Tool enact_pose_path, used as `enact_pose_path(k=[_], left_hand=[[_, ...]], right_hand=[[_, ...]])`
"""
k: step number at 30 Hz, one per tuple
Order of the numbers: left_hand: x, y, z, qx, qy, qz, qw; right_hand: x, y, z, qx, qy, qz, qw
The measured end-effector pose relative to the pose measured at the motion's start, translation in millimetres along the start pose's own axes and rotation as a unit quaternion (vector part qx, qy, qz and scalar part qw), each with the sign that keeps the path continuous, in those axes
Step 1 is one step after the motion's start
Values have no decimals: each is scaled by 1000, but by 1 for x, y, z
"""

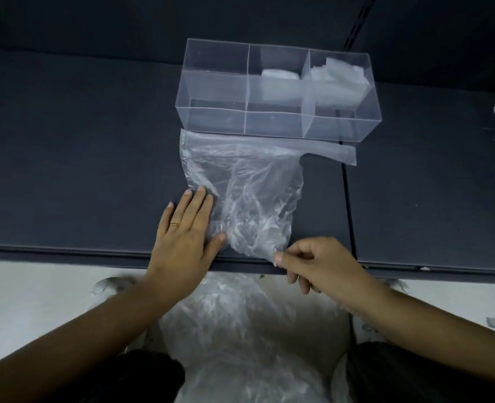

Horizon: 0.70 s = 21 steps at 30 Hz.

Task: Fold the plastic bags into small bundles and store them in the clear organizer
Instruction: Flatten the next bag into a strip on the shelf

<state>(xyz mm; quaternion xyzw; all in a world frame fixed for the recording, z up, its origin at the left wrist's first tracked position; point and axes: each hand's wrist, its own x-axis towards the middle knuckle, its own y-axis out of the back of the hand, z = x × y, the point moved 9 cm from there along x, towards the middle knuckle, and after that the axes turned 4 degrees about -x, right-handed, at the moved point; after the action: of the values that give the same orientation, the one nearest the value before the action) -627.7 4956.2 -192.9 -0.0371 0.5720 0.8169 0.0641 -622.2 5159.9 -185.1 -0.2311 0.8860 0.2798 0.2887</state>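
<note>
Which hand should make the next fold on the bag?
Right, probably. The right hand already pinches the near corner of the plastic bag at the dark surface's edge, free to lift it over. The left hand lies flat on the bag's left edge, so it suits anchoring.

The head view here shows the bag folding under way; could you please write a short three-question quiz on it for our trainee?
1. True or false: the left hand lies flat on the plastic bag.
2. Which compartment of the clear organizer holds no folded bundle: left, middle or right?
3. What is the right hand doing to the bag?

Key
1. True; the palm presses the bag's left side onto the dark table.
2. The left one; bundles sit in the middle and right compartments.
3. It pinches the bag's near right corner at the table edge.
</note>
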Motion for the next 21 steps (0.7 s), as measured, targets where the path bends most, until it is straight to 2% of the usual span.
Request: enact_pose_path(k=[4,12,16,19,21], left_hand=[[-3,-8,-2,65,-8,1,998],[-3,-10,1,96,-12,2,995],[-2,-9,1,106,-20,9,994],[-2,-10,2,114,-31,12,993],[-2,-11,2,117,-39,13,992]], right_hand=[[2,-6,2,35,-6,-14,999],[7,7,6,20,24,36,999],[6,59,22,7,23,137,990],[0,118,41,-26,23,255,966],[-5,145,55,-29,13,304,952]])
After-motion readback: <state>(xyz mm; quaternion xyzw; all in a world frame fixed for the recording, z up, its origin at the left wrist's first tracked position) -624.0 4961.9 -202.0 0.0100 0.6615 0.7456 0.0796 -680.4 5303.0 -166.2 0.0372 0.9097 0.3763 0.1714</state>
